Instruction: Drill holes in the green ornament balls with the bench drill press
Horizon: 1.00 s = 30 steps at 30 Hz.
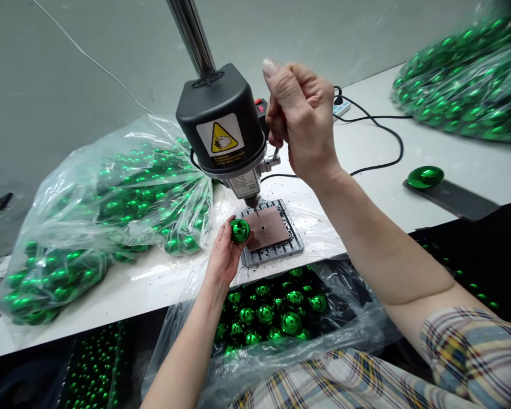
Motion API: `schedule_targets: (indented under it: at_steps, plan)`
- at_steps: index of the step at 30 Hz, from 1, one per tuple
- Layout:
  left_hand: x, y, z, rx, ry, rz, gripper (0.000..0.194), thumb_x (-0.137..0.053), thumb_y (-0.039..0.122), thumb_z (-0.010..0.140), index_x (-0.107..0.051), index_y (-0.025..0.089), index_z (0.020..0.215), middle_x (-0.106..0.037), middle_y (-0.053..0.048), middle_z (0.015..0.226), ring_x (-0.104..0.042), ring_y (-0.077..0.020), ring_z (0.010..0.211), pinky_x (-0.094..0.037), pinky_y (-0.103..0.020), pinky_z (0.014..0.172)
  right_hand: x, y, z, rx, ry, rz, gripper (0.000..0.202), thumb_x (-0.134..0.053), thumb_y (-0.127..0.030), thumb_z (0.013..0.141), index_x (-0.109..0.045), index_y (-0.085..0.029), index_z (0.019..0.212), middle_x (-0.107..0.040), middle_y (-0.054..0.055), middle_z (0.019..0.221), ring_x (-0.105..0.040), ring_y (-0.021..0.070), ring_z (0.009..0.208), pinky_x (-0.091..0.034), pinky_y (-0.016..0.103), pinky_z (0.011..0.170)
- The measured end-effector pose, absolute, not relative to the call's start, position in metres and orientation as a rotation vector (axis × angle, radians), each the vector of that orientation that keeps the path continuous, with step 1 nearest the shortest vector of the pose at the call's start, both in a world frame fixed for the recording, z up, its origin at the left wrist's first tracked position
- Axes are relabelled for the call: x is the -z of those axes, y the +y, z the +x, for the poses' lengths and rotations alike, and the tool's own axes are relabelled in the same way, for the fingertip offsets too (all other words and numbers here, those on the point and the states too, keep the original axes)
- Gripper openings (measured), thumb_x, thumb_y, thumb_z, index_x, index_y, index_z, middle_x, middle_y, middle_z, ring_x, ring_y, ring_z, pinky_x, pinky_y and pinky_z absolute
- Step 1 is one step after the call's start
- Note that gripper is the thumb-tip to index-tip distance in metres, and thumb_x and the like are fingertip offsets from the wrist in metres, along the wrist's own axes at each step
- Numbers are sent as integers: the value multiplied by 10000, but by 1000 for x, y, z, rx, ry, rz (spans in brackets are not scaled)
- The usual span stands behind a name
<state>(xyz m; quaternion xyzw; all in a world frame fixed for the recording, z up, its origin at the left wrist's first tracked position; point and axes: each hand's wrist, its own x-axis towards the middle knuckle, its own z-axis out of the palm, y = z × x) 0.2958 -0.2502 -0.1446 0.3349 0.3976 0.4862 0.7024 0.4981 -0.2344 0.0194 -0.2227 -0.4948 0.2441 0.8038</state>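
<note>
My left hand [225, 250] is closed around a shiny green ball [240, 230], beside the left edge of a brown board [269, 228] with a small hole in it. That board lies on the slotted metal base [296, 244] of a small drill press [221, 122]. The drill bit [257, 211] points down over the board, to the right of the ball. Raised at the right of the machine's black head, my right hand [302, 108] is wrapped round the drill press lever [276, 152]; its grip end is mostly hidden by the fingers.
A clear bag of green balls [128, 199] lies left of the machine, another bag [464, 85] at the back right. An open bag [272, 315] of balls sits below the table edge. A ball [426, 176] rests on a phone [464, 197]. Black cable [398, 153] crosses the table.
</note>
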Motion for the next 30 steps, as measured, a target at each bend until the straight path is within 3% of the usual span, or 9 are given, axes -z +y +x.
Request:
schedule_targets:
  at_steps: [4, 10, 17, 20, 30]
  plan:
    - [155, -239, 299, -1016, 936, 753, 488, -663, 577, 891, -601, 224, 1221, -711, -87, 1031, -710, -233, 921, -589, -391, 797, -20, -234, 498, -504, -1076, -557, 582, -679, -682, 841, -382, -258, 574, -388, -74, 486, -279, 85, 390, -259, 306, 367]
    - [159, -235, 304, -1123, 940, 972, 499, -825, 392, 761, -626, 207, 1179, -718, -50, 1062, -679, -162, 959, -530, -325, 915, -21, -236, 497, -456, -1076, -655, 607, -584, -732, 882, -329, -258, 602, -359, -70, 500, -279, 80, 402, -261, 299, 379]
    - [176, -229, 312, -1134, 985, 1263, 594, -865, 382, 716, -620, 195, 1223, -733, -58, 1064, -675, -156, 930, -509, -299, 901, -20, -235, 497, -467, -1090, -554, 609, -642, -721, 849, -352, -258, 581, -367, -72, 491, -282, 72, 399, -241, 317, 375]
    - [181, -224, 313, -1104, 993, 1397, 587, -853, 372, 726, -630, 195, 1240, -720, -82, 1130, -667, -168, 935, -518, -312, 885, -20, -234, 497, -477, -1091, -532, 620, -645, -749, 827, -358, -256, 586, -369, -78, 493, -284, 62, 397, -243, 306, 365]
    - [175, -223, 320, -1063, 964, 1927, 494, -826, 269, 708, -660, 199, 1169, -630, -88, 1186, -621, -245, 1102, -501, -419, 996, -21, -237, 496, -441, -1083, -602, 575, -627, -626, 910, -334, -252, 587, -362, -67, 508, -282, 89, 408, -260, 306, 396]
